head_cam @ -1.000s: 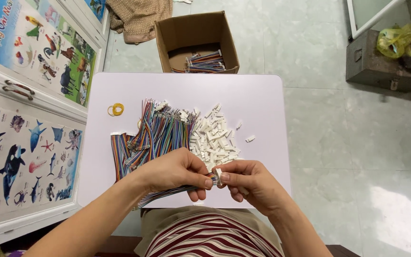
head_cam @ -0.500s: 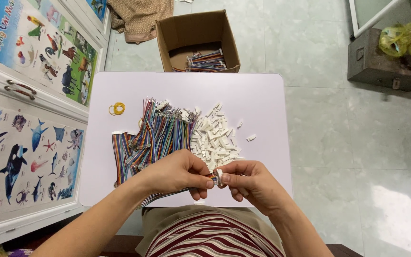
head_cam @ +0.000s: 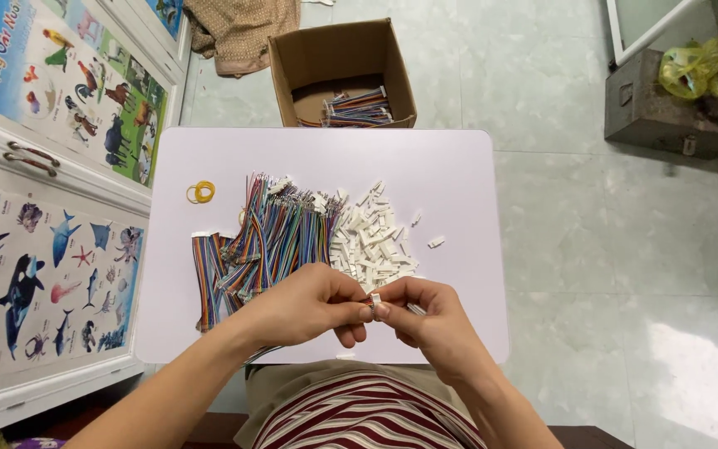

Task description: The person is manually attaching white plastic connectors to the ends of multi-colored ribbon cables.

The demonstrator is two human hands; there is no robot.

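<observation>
Our left hand [head_cam: 305, 306] and right hand [head_cam: 425, 320] pinch one small white connector [head_cam: 375, 301] together above the tabletop [head_cam: 459, 183], beside coloured wires [head_cam: 280, 237].

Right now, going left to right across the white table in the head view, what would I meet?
Yellow rubber band → flat rainbow ribbon cables → heap of multicoloured loose wires → pile of small white plastic connectors → one stray white connector.

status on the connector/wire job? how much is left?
Done: some rainbow wire bundles lie in the brown cardboard box. In hand: left hand and right hand grip one small white plastic connector. Left: big multicoloured wire pile and loose white connector heap.
</observation>
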